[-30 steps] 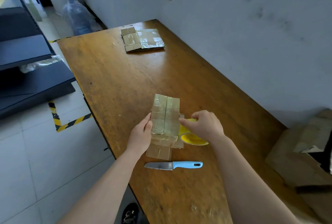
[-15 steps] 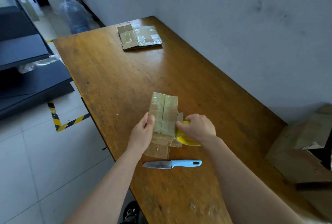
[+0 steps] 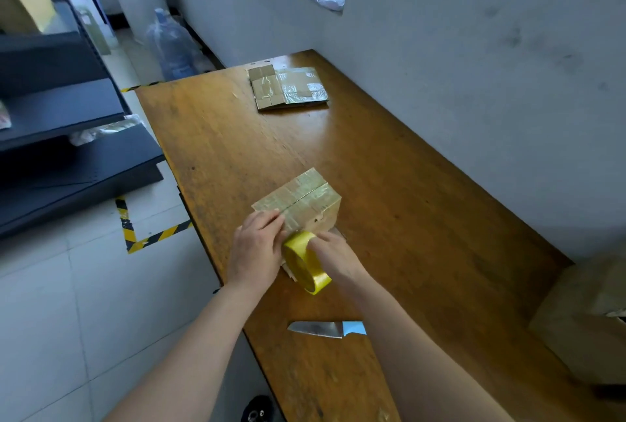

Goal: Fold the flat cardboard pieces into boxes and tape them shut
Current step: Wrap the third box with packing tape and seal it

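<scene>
Two hands: left hand (image 3: 257,254) presses flat on the box (image 3: 305,198), right hand (image 3: 335,257) grips the tape roll (image 3: 305,264) (yellow).

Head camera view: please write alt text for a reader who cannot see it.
A person tapes a small cardboard box on a wooden table: the left hand rests on the box while the right hand holds a yellow tape roll against it. A blue-handled knife lies nearer the person; flat cardboard pieces lie at the far end.
</scene>
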Action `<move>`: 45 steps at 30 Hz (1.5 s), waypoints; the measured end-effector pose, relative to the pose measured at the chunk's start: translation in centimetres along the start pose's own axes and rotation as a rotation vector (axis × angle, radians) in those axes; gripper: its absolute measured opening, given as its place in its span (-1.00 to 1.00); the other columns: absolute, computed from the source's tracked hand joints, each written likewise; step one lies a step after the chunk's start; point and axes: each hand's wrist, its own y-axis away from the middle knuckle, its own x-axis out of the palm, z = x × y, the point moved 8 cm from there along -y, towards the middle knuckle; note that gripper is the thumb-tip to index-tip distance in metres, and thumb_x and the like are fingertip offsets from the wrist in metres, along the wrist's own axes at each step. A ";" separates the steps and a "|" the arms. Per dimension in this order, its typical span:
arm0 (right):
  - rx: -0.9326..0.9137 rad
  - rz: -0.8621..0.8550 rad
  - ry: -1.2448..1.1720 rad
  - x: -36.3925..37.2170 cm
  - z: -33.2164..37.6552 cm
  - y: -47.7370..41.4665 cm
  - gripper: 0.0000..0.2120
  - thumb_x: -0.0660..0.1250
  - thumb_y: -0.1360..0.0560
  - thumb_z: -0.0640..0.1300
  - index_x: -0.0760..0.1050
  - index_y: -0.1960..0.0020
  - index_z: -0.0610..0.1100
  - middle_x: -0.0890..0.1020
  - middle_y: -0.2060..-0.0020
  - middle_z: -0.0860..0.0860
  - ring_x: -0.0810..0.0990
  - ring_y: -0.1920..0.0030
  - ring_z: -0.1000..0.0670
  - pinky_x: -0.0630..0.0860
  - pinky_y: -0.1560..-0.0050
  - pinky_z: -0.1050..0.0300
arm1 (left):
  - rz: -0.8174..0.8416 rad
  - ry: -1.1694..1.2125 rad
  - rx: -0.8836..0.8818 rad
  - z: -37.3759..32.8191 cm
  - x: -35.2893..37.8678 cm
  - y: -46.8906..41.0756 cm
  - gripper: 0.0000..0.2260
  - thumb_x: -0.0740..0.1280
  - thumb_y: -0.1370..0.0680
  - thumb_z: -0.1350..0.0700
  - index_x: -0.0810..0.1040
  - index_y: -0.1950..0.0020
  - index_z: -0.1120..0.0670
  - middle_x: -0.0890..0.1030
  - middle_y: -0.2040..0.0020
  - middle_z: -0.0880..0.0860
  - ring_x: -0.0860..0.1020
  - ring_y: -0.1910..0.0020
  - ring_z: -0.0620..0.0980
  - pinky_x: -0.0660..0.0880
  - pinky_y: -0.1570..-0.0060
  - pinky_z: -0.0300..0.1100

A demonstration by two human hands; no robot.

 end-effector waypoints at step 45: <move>0.019 0.013 -0.111 2.5 -2.9 -1.5 -0.85 0.31 -0.55 0.10 0.56 0.01 0.05 0.61 0.11 0.12 0.56 0.06 0.10 0.44 0.15 0.22 | -0.106 0.359 -0.327 3.8 0.9 2.3 -0.52 0.37 -0.47 0.26 0.40 -0.36 0.03 0.31 -0.42 0.05 0.25 -0.42 0.04 0.28 -0.36 -0.03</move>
